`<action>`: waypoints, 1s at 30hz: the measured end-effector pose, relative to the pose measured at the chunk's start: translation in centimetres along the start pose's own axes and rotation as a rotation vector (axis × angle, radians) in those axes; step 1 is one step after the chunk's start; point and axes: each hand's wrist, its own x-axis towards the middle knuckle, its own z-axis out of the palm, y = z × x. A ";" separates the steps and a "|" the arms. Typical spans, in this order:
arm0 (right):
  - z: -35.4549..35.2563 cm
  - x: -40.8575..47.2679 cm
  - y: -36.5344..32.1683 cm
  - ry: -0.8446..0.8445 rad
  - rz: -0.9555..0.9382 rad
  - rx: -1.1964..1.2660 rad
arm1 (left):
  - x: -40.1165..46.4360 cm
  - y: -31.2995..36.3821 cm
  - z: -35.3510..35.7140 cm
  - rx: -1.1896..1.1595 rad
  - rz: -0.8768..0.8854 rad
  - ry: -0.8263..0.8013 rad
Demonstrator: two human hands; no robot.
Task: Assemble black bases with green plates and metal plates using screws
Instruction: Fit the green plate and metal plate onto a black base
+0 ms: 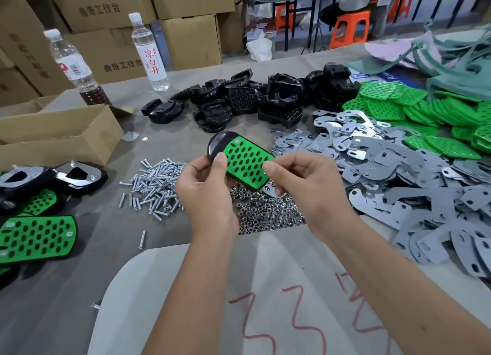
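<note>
Several finished assemblies (37, 237) lie near left, while the left hand (207, 192) and right hand (300, 179) both grip another base (216, 144) with its green plate (247, 163) on; big far piles remain.

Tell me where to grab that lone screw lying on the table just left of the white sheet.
Pinch the lone screw across its shaft, coming straight down from above. It lies flat on the table, apart from the screw pile, head end nearer you, so both long sides are free; the thin shaft probably needs fingertips.
</note>
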 end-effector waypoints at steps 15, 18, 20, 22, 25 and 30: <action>-0.3 0.3 0.3 -0.211 0.266 0.141 | -0.3 -0.5 -0.1 0.009 0.009 -0.022; -0.4 0.3 0.5 -0.213 0.266 0.148 | -0.3 -0.4 -0.1 0.010 0.014 -0.031; -0.3 0.4 0.4 -0.186 0.269 0.146 | -0.3 -0.4 -0.1 -0.001 0.004 -0.044; -0.3 0.4 0.4 -0.147 0.262 0.144 | -0.4 -0.3 0.0 -0.007 0.003 -0.067; -0.3 0.3 0.4 -0.128 0.246 0.119 | -0.7 -0.3 0.2 0.023 0.027 -0.075; -0.2 0.1 0.0 -0.185 0.254 0.200 | -0.3 0.0 -0.2 -0.001 0.035 -0.032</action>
